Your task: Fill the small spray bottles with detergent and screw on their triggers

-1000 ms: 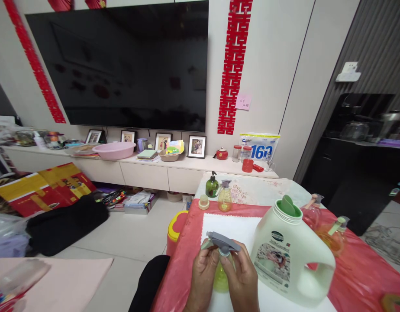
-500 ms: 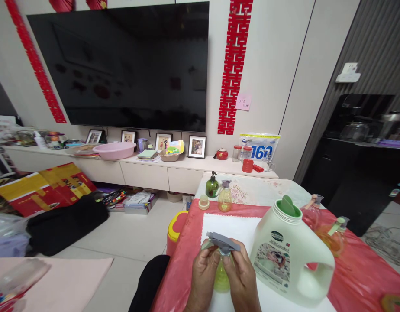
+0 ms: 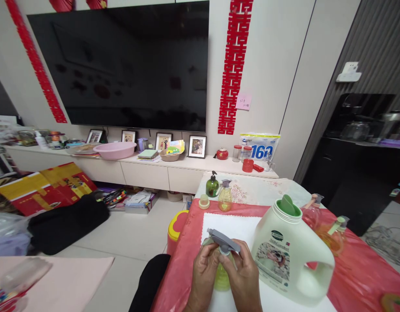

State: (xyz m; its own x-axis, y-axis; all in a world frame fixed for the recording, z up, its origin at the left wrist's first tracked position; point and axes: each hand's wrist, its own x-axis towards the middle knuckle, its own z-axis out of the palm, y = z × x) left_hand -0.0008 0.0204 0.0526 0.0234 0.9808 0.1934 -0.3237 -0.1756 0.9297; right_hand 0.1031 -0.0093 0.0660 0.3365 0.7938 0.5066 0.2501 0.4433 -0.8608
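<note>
Both hands are at the neck of a yellow-green spray bottle (image 3: 222,279) standing on a white cloth (image 3: 232,222). Its grey spray head (image 3: 224,240) sits over the neck. My left hand (image 3: 204,271) is closed on the spray head's left side, near the trigger. From the other side, my right hand (image 3: 241,271) grips the head, thumb in front at the collar. My fingers hide much of the neck. Just right of my hands stands a big pale green detergent jug (image 3: 291,255), its mouth uncapped with a green spout inside.
Behind my hands are another spray bottle (image 3: 225,200), a green pump bottle (image 3: 212,186) and a pale cap (image 3: 204,201). A pink spray bottle (image 3: 312,213) and an orange spray bottle (image 3: 331,240) stand right of the jug, on the red tablecloth (image 3: 359,277).
My right hand has shifted slightly around the spray head, and the head has turned and tilted a little. The bottle and jug stay in place.
</note>
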